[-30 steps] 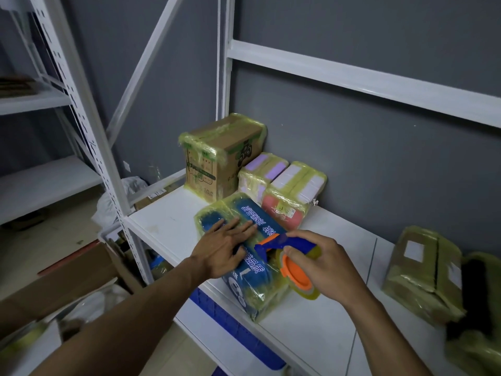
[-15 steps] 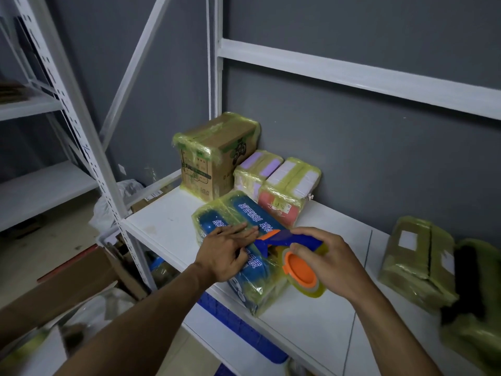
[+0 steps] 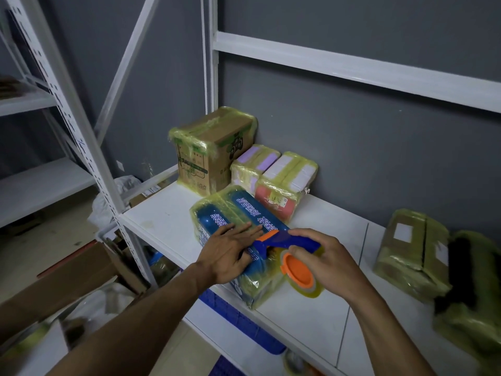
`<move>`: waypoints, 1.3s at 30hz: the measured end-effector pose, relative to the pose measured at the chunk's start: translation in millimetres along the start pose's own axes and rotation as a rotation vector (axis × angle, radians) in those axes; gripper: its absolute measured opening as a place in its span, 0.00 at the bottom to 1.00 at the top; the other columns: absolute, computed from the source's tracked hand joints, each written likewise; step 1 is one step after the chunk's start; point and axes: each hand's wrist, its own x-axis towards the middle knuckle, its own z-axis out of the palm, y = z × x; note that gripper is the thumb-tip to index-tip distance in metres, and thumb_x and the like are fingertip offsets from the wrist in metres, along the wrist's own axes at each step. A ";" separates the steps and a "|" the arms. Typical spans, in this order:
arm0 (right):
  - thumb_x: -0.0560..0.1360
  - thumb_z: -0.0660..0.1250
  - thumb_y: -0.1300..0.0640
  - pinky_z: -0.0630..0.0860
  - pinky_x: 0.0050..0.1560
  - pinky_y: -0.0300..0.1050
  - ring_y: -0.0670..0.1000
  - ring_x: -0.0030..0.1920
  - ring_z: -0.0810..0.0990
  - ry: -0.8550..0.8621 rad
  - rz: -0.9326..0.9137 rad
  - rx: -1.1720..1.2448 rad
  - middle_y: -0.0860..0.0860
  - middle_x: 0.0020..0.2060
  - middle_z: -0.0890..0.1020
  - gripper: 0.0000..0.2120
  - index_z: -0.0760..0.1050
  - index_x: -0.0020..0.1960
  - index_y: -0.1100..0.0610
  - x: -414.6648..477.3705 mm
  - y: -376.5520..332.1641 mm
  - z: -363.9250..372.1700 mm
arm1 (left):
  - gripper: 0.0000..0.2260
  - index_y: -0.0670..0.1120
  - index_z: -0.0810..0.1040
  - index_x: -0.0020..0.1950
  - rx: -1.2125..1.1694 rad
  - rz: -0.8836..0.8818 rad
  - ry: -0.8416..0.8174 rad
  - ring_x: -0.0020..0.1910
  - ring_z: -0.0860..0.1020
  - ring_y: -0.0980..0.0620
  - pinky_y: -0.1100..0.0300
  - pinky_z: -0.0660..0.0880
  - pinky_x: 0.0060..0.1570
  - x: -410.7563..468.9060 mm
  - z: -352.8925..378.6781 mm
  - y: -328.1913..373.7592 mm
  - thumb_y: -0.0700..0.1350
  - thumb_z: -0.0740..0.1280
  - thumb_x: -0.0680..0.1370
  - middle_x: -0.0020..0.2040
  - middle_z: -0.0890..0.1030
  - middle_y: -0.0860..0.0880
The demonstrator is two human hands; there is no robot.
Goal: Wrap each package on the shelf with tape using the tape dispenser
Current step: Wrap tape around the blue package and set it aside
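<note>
A blue package [image 3: 230, 210] wrapped in yellowish tape lies near the front edge of the white shelf [image 3: 311, 316]. My left hand [image 3: 230, 253] lies flat on top of it, fingers spread and pressing down. My right hand [image 3: 325, 261] grips the blue and orange tape dispenser [image 3: 292, 256], whose blue head rests on the package beside my left fingertips. The tape roll hangs over the package's right side.
Behind stand a taped cardboard box [image 3: 211, 150], a purple package [image 3: 253, 164] and a pink package [image 3: 284, 185], all wrapped. Two wrapped parcels [image 3: 412, 251] lie at the right. A white upright post [image 3: 81, 137] stands left; cardboard and bags lie on the floor.
The dispenser has slid slightly to the right along the package top. My left hand stays pressed on the package. The view has shifted a little.
</note>
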 end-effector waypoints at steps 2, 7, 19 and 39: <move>0.76 0.74 0.48 0.81 0.54 0.43 0.43 0.58 0.80 0.015 0.008 0.016 0.37 0.57 0.83 0.17 0.79 0.64 0.39 -0.8 0.4 1.6 | 0.31 0.59 0.59 0.81 -0.003 -0.021 0.045 0.80 0.52 0.61 0.54 0.51 0.79 -1.7 2.9 3.8 0.55 0.46 0.77 0.80 0.61 0.61; 0.76 0.74 0.50 0.78 0.46 0.33 0.42 0.58 0.80 0.028 0.020 0.023 0.37 0.57 0.82 0.17 0.78 0.64 0.40 -9.8 1.3 3.8 | 0.29 0.60 0.65 0.79 0.006 -0.035 0.082 0.79 0.58 0.62 0.54 0.57 0.78 0.5 5.1 2.6 0.54 0.47 0.77 0.77 0.64 0.64; 0.77 0.73 0.51 0.83 0.55 0.43 0.43 0.60 0.81 0.024 0.014 0.075 0.38 0.59 0.82 0.19 0.77 0.67 0.39 -34.9 19.2 -6.8 | 0.31 0.52 0.60 0.82 -0.061 0.053 -0.031 0.82 0.48 0.58 0.52 0.42 0.81 2.3 0.2 11.1 0.49 0.50 0.77 0.81 0.58 0.56; 0.73 0.77 0.49 0.84 0.53 0.43 0.42 0.59 0.82 0.010 0.059 0.165 0.39 0.58 0.84 0.21 0.79 0.65 0.43 -67.4 30.3 -19.8 | 0.26 0.58 0.73 0.74 -0.013 -0.022 0.108 0.78 0.61 0.59 0.48 0.61 0.77 -0.9 12.8 20.8 0.56 0.49 0.80 0.75 0.69 0.61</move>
